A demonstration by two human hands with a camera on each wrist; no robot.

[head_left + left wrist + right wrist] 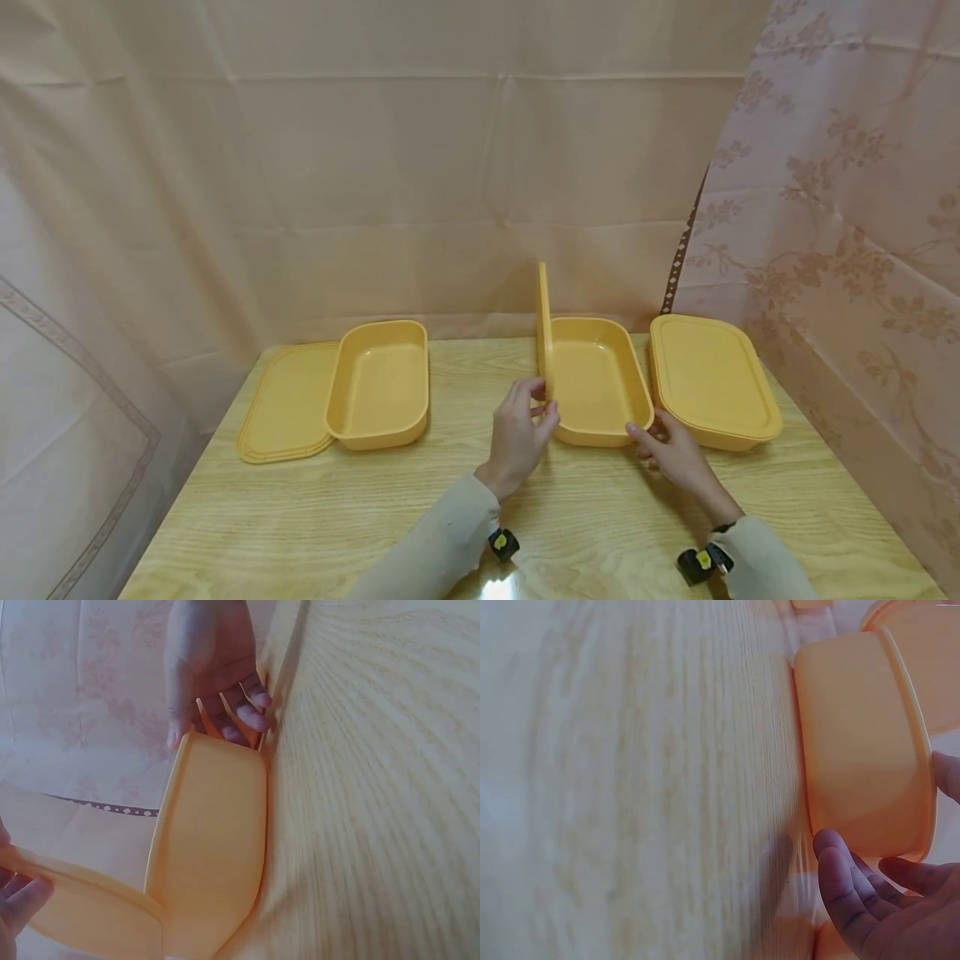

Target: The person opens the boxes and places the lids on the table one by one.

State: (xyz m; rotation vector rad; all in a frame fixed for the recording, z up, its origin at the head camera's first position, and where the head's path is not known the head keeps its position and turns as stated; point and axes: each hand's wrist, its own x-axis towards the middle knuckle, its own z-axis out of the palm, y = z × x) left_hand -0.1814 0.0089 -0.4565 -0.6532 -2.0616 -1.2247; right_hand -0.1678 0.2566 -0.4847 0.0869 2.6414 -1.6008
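A yellow lunch box (596, 379) stands uncovered on the table. Its yellow lid (544, 325) is held on edge, nearly upright, along the box's left side. My left hand (519, 429) pinches the lid near its front end; in the left wrist view only some fingertips (28, 904) show on the lid (90, 907). At the box's front right corner, my right hand (678, 454) holds the box, thumb at the rim and fingers bent around the side. The right wrist view shows this hand (892, 907) against the box wall (862, 750).
To the right, close beside, sits a covered yellow box (716, 379). Further left stands another uncovered box (382, 379), partly over a flat yellow lid (288, 404). Behind the wooden table (300, 533) hangs a beige curtain (375, 183); a floral cloth (855, 250) hangs at right.
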